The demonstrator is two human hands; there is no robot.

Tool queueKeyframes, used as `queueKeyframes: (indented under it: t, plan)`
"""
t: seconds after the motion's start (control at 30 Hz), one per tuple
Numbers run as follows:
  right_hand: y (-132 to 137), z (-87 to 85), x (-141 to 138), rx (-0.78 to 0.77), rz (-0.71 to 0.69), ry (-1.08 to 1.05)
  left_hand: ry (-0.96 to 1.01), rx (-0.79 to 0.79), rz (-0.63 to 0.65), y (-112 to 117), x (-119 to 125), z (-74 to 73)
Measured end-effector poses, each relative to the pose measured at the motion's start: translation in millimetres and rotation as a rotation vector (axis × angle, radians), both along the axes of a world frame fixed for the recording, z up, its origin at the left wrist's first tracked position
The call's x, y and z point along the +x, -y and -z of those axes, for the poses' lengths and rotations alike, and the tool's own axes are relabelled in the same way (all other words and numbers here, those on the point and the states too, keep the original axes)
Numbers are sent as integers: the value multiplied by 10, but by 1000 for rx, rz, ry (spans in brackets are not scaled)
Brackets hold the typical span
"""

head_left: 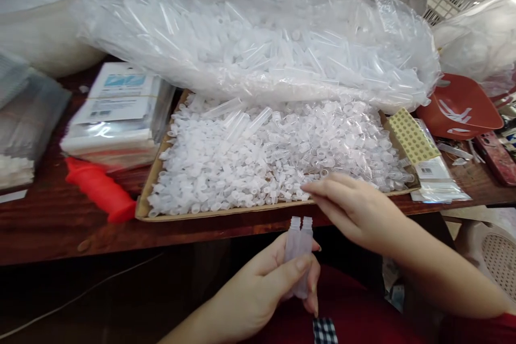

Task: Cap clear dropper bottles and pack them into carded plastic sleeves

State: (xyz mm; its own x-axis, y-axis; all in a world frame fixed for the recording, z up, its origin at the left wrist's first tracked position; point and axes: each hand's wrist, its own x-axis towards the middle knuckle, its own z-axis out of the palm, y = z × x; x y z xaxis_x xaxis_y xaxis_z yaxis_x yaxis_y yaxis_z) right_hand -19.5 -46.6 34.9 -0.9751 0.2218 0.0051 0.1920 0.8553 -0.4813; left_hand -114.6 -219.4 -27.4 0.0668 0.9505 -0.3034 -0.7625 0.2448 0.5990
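Observation:
Two small translucent plastic bottles with bare threaded necks stand side by side in my left hand, whose thumb and fingers wrap round them below the table edge. Over the front rim of a shallow cardboard tray reaches my right hand, its fingertips at the small plastic pieces. What those fingertips hold, if anything, is hidden. Small white nozzle pieces fill the tray's left side. Clear ribbed caps fill its right side. A few clear tubes lie on top near the back.
Behind the tray lies a big clear bag full of plastic tubes. To the left are a stack of printed packets and a red net roll. A yellow dotted sheet, a red-brown basket and a phone-like red object sit right.

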Motion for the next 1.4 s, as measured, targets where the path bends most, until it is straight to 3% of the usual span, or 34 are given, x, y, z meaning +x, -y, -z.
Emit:
queueKeyframes:
  t: [0.13, 0.2, 0.27, 0.47, 0.83, 0.93, 1.0, 1.17, 1.23, 1.3, 1.4]
  plan:
    - [-109, -148, -410, 408, -273, 86, -12, -63, -8, 81, -59, 4]
    - [-92, -175, -591, 506, -398, 146, -48, -69, -28, 100, -78, 11]
    - [-38, -172, -721, 560, -414, 207, -104, -75, -51, 113, -88, 22]
    - [72, -121, -817, 613, -285, 356, -170, -60, -55, 133, -105, 66]
    - [-11, -65, -739, 529, -287, 343, -292, -81, -20, 52, -97, 87]
    - [-63, -94, -613, 405, -179, 179, -304, -69, -27, 31, -87, 60]
    - [-80, -110, -479, 194, -76, 50, -329, -70, -18, 14, -83, 41]
    - [4, -22, -103, -719, 104, -60, -454, -56, 48, -32, -51, 10]
    - [47, 54, 12, -965, 148, -63, -525, -57, 70, -53, -30, 2]
    - [68, 116, 95, -1054, 175, -53, -621, -56, 90, -77, -10, -5]
    - [55, 152, 168, -1024, 197, -24, -749, -35, 109, -123, 14, -16]
